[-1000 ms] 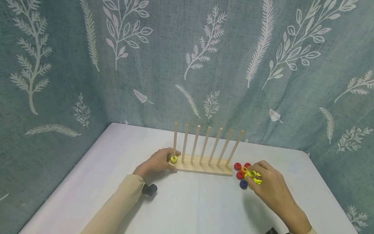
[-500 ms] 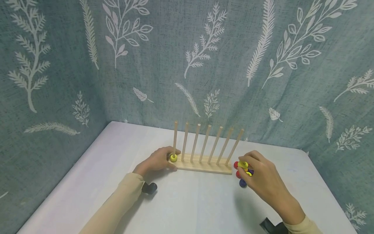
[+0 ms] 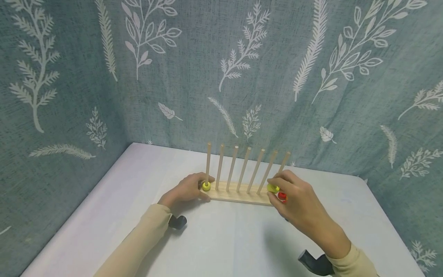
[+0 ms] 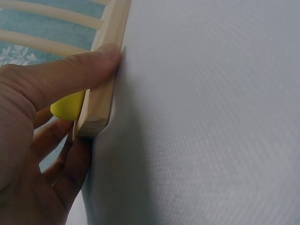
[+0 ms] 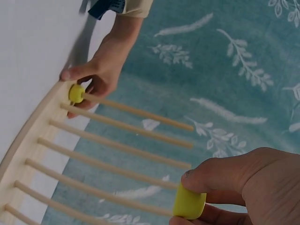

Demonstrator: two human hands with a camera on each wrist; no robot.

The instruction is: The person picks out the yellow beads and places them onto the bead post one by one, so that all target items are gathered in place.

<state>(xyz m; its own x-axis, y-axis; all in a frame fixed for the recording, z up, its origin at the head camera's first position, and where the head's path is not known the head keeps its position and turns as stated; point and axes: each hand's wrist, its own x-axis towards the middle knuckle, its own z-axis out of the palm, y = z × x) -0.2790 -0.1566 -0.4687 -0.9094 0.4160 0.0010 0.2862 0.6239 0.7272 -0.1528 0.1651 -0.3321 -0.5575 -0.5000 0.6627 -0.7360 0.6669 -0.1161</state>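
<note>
A wooden rack (image 3: 235, 197) with a row of several upright pegs stands on the table. My left hand (image 3: 188, 188) grips its left end; in the left wrist view the thumb lies along one edge of the base (image 4: 99, 103) and the fingers lie on the other side. One yellow bead (image 3: 206, 186) sits at the bottom of the leftmost peg. My right hand (image 3: 302, 200) pinches another yellow bead (image 5: 189, 201) between thumb and fingers, held up near the rack's right end. A red bead (image 3: 282, 197) shows behind that hand, which hides the other loose beads.
White cloth covers the table (image 3: 214, 242). A teal curtain (image 3: 194, 84) with a white leaf pattern hangs behind and along both sides. Dark camera mounts (image 3: 316, 263) are worn at the wrists.
My right hand has lifted a yellow bead from the loose pile and carried it left to the rack's right end. The left hand has stayed on the rack.
</note>
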